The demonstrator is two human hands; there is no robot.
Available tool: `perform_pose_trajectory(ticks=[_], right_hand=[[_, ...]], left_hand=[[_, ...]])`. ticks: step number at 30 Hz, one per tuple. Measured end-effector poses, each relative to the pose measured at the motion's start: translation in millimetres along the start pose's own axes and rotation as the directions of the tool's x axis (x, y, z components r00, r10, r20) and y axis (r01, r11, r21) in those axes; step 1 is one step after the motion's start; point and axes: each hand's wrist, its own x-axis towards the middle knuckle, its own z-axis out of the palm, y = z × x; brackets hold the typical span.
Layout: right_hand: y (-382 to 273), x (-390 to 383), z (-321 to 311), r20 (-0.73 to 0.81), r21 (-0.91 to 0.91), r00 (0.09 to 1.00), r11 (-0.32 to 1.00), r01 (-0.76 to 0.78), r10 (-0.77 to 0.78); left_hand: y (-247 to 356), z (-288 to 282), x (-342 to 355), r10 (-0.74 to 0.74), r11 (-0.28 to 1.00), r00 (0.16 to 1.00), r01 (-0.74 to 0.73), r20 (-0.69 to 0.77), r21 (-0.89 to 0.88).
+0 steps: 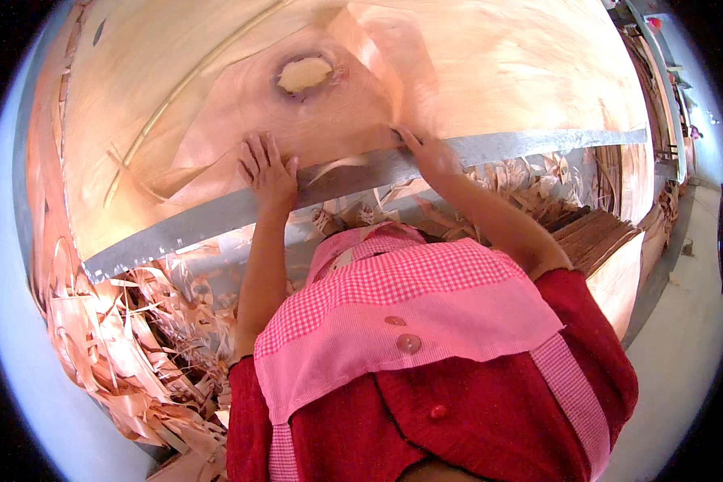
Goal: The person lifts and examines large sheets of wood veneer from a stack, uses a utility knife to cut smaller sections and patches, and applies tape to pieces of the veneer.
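My left hand (271, 173) lies with spread fingers on a thin pinkish wood veneer piece (225, 120), by the grey metal strip (522, 145) along the front edge of the work surface. This piece has an irregular hole with a dark rim, showing pale material (304, 75) beneath. My right hand (427, 157) is at the strip's far side, fingers curled around a small dark thing too unclear to name. Larger pale sheets (530, 72) lie underneath, with a narrow curved strip (173, 88) at the left. Part of the veneer right of the hole is blurred.
Torn veneer scraps (136, 337) are heaped below the surface at left and behind my forearms. A stack of veneer sheets (586, 241) stands low at right, beside a pale floor (675, 337). My shoes (341, 218) show below the edge, beyond my pink checked apron (402, 297).
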Motion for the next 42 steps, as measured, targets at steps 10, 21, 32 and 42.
perform_pose_trajectory(ticks=[10,21,32,42], right_hand=[[72.1,35.5,-14.1,-0.100,0.697,0.733,0.573,-0.431,0.673],[-32.9,280.1,-135.1,-0.357,0.752,0.877,0.656,0.065,0.322],[78.3,345.4,-107.4,-0.045,0.914,0.740,-0.271,0.302,0.671],[-82.7,142.1,80.5,-0.390,0.570,0.914,0.809,0.144,0.112]], left_hand=[[5.4,2.4,-1.5,0.010,0.995,0.991,-0.022,-0.132,-0.096],[5.2,-3.7,-10.7,-0.011,1.000,0.979,0.006,-0.204,-0.026],[6.6,-0.6,-7.2,0.026,0.995,0.983,-0.044,-0.182,-0.090],[-2.2,-6.0,-2.6,0.017,0.949,0.998,-0.037,-0.068,-0.313]])
